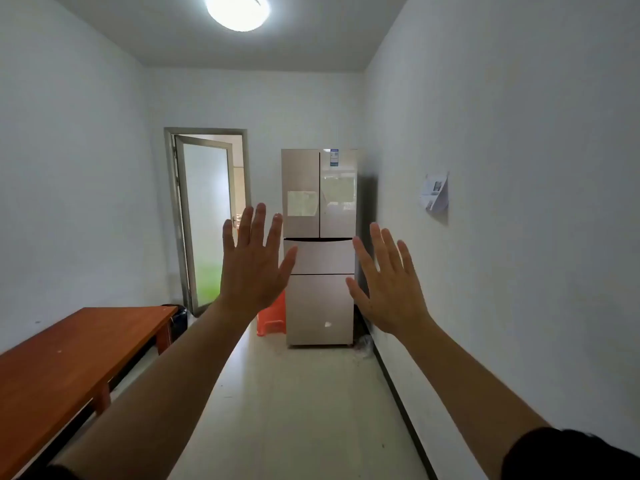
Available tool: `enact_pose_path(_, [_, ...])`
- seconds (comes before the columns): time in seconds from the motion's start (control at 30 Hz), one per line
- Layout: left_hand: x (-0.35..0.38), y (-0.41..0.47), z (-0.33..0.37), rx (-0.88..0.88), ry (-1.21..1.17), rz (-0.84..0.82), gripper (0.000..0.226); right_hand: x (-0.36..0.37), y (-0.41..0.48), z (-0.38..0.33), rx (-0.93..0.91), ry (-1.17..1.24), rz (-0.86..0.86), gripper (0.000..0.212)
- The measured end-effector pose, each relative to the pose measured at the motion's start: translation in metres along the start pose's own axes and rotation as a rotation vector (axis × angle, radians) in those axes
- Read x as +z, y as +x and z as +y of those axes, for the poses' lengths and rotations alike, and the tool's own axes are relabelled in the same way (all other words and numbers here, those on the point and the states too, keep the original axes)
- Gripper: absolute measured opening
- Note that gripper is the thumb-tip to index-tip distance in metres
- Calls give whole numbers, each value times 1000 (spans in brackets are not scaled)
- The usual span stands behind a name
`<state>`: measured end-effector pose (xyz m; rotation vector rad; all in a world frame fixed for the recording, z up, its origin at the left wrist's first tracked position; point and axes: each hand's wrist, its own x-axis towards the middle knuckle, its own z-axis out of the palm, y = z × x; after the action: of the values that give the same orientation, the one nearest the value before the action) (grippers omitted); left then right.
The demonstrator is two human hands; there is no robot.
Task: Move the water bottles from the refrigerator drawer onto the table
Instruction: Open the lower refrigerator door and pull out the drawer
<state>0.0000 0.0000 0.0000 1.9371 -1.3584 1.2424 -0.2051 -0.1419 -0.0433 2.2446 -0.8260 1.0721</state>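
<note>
A beige refrigerator [318, 202] stands against the far wall at the end of the room, some way from me. Its two upper doors and both drawers [320, 256] are closed, so no water bottles show. A long brown wooden table [69, 362] runs along the left wall. My left hand [254, 261] and my right hand [388, 285] are raised in front of me at arm's length, backs toward me, fingers spread, holding nothing.
An orange plastic stool [273, 317] stands left of the refrigerator. A glass door [204, 216] in the far wall hangs ajar. A dark bin [178, 320] sits past the table's far end. Paper [434, 195] hangs on the right wall. Pale floor [294, 393] stretches ahead.
</note>
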Motion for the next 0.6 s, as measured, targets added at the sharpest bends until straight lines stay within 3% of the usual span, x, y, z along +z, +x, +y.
enact_pose_path(0.33, [84,-18,-21,-81,-75,-61,72,85,-1,-11,67,17,-40,73])
enact_pose_path(0.6, [239,15,0,-70,-75,-201,69,217,23,47,72,45,-108,76])
